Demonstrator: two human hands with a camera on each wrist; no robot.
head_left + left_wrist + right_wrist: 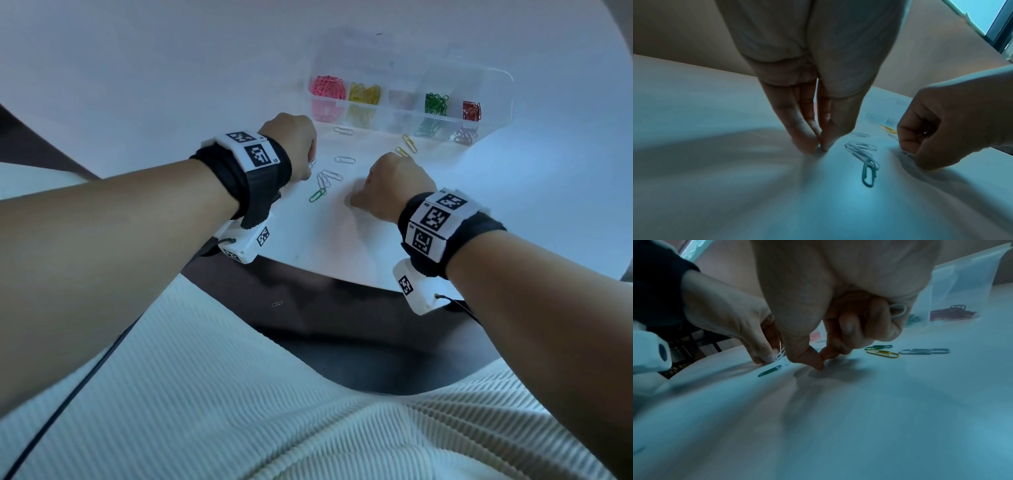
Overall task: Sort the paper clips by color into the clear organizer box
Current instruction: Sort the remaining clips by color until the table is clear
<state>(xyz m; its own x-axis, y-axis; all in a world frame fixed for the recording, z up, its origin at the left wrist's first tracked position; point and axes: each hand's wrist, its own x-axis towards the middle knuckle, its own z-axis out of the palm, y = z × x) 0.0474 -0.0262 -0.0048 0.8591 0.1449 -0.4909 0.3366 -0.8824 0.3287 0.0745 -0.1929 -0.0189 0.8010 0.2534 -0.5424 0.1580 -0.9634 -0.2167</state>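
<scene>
The clear organizer box (pixel 493 73) stands at the back of the white table, with pink, yellow, pale, green and red paper clips in separate compartments. My left hand (pixel 311 164) points its fingertips down onto the table and pinches a white clip (pixel 780 353). My right hand (pixel 821 363) is curled. Its thumb and index tip meet on the table, and a white clip (pixel 898 311) is tucked under its other fingers. Between the hands lie several white clips (pixel 344 159) and a green clip (pixel 317 196). Two yellow clips (pixel 409 142) lie just before the box.
The table's front edge (pixel 308 267) curves close below my wrists, with dark floor beyond it. One pale clip (pixel 277 303) lies on that floor. My lap in white ribbed fabric (pixel 239 411) fills the foreground. A black cable (pixel 85 377) runs from my left wrist.
</scene>
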